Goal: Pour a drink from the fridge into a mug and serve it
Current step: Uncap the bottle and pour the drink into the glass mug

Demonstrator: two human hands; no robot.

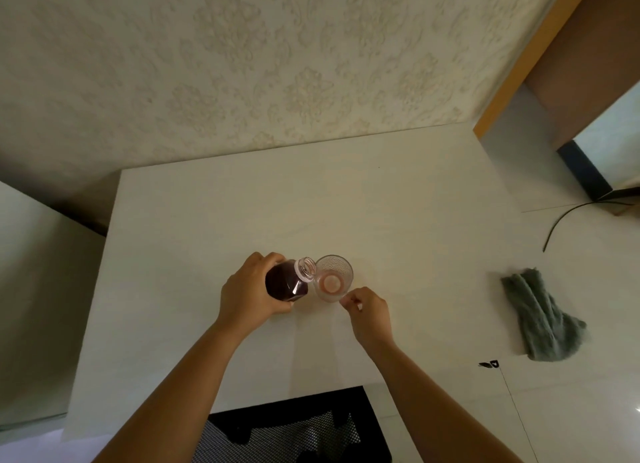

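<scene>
A clear plastic bottle (pixel 289 281) of dark red drink is tilted to the right, its uncapped mouth over the rim of a clear ribbed glass (pixel 334 277) standing on the white table (pixel 207 220). A thin pink layer of liquid lies in the bottom of the glass. My left hand (pixel 251 291) is wrapped around the bottle's body. My right hand (pixel 369 312) rests on the table just right of the glass base, its fingers curled together near the glass; whether it pinches something small, such as the cap, I cannot tell.
A black mesh chair (pixel 294 428) sits under the table's near edge. On the pale floor to the right lie a crumpled grey-green cloth (pixel 540 317) and a black cable (pixel 568 220). A patterned wall stands behind the table, and a wooden door frame (pixel 526 57) is at the upper right.
</scene>
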